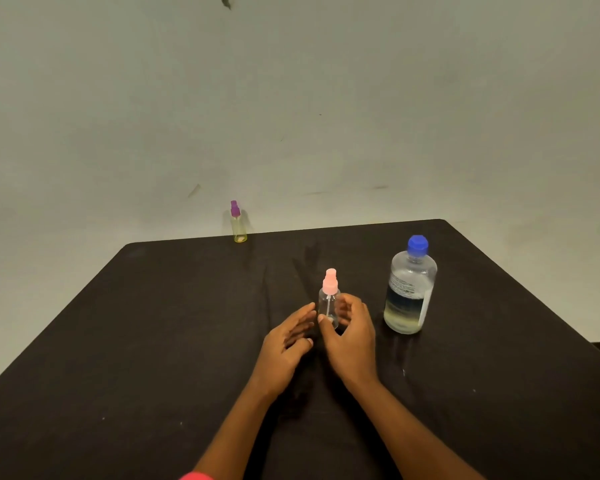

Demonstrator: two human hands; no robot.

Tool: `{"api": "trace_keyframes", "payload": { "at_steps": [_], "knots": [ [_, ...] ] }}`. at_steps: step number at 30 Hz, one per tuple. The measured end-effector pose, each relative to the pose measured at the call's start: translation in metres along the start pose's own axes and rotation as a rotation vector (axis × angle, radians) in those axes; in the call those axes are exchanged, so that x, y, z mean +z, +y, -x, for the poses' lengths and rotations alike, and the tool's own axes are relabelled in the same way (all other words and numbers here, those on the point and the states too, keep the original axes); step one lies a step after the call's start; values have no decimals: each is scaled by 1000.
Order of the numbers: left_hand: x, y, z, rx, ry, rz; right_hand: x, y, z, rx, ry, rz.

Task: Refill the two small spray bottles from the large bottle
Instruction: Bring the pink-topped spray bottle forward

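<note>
1. A purple-capped spray bottle [238,226] stands upright at the far edge of the black desk [153,341], left of centre and well apart from everything else. It holds a pale yellow liquid. It looks small, light and easy to tip, so it is best taken round the body, below the cap.
2. The left hand [284,348] is near the middle of the desk, its fingers straight and apart. It holds nothing. Its fingertips are just beside the next bottle, and I cannot tell whether they touch it.
3. A pink-capped spray bottle [329,299] stands upright at the middle of the desk. It is clear and looks empty, so it is probably very light. The smooth plastic may slip, so hold the body steady while unscrewing the cap.
4. The right hand [352,337] grips the lower body of this bottle, with its thumb in front and its fingers curled behind.
5. A large bottle [409,292] with a blue cap stands just right of that hand, towards the right edge. About half full of yellowish liquid, it looks the heaviest thing here. Hold it round the middle and pour slowly.
</note>
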State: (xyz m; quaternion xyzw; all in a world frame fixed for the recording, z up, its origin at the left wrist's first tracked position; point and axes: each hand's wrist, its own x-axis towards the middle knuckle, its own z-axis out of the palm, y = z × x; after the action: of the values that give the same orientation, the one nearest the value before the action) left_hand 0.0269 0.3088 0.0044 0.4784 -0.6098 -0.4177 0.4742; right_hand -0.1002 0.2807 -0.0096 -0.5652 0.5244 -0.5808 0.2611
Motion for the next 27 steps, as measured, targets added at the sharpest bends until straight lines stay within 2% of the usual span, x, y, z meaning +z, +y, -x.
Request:
{"api": "trace_keyframes", "payload": {
  "at_steps": [4,21,24,27],
  "knots": [
    [1,1,0,2,-29,-26,-1,-3,0,14,-20,59],
    [1,-3,-2,13,62,-48,-4,-10,3,57,-107,171],
    [0,-3,-2,13,120,-44,-5,-11,4,52,-110,176],
    [-3,-2,-4,12,259,8,-4,-12,6,71,-64,122]
  ]
}}
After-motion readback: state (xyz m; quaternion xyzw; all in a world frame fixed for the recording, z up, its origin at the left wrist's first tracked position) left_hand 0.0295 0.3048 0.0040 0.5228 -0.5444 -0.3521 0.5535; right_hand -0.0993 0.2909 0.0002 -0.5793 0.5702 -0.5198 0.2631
